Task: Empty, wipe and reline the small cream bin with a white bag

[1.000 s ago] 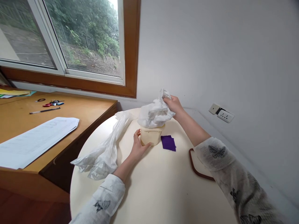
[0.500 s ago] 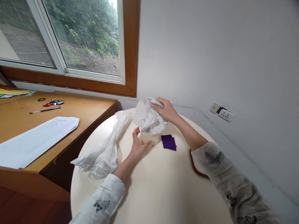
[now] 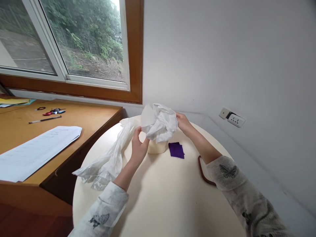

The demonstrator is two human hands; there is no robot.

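A crumpled white plastic bag (image 3: 161, 121) sits bunched over the top of a small cream container (image 3: 157, 147), hiding its opening. At the bag's lower left edge, my left hand (image 3: 139, 146) has thumb and fingers curved around the plastic. My right hand (image 3: 184, 124) holds the bag's right side, its fingertips partly hidden behind it. Just right of the container lies a purple piece of cloth (image 3: 176, 150) with frayed edges. A second long, crumpled white plastic bag (image 3: 111, 158) stretches along the left of the round table.
The cream round table (image 3: 168, 197) stands against the wall. A brown-edged object (image 3: 204, 174) lies near my right forearm. On the wooden desk (image 3: 98, 113) at left are papers (image 3: 41, 151), a pen (image 3: 44, 119) and keys (image 3: 55, 111). A wall socket (image 3: 236, 120) is at right.
My right hand has moved from atop the bag to its right side. My left hand has shifted from the container up to the bag's left edge. The bag looks more spread.
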